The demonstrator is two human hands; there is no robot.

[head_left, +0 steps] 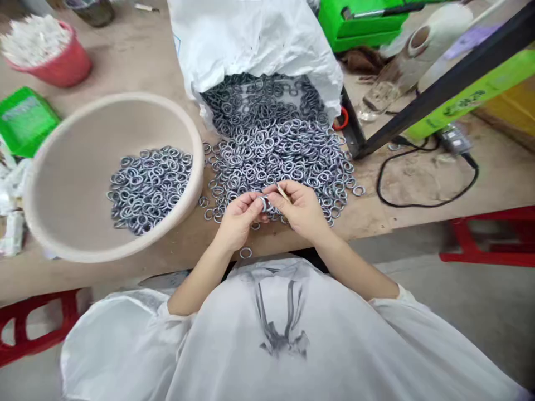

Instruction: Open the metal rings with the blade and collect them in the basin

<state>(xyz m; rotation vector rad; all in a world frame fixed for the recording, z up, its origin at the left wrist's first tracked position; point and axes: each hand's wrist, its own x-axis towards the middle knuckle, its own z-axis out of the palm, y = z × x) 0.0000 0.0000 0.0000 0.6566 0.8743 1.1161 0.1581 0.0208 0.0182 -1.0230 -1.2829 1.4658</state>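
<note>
My left hand (240, 220) pinches a metal ring (264, 204) between thumb and fingers, just above the front of a heap of similar rings (276, 156). Close beside it, my right hand (301, 209) is closed around a thin, pale stick-like tool with a dark tip (283, 192). The fingers of both hands nearly meet at the ring. What lies under the right fingers is partly hidden. The heap spills out of a white sack (259, 39) lying with its mouth toward me. A single loose ring (246, 253) rests near the table edge below my left hand.
Left of the heap stands a big beige basin (62, 167) with many rings inside. A red bowl (62, 67) and green bin (27, 122) are farther left. On the right are a black metal post (443, 83), a black cable (418, 205) and a red stool (493, 236).
</note>
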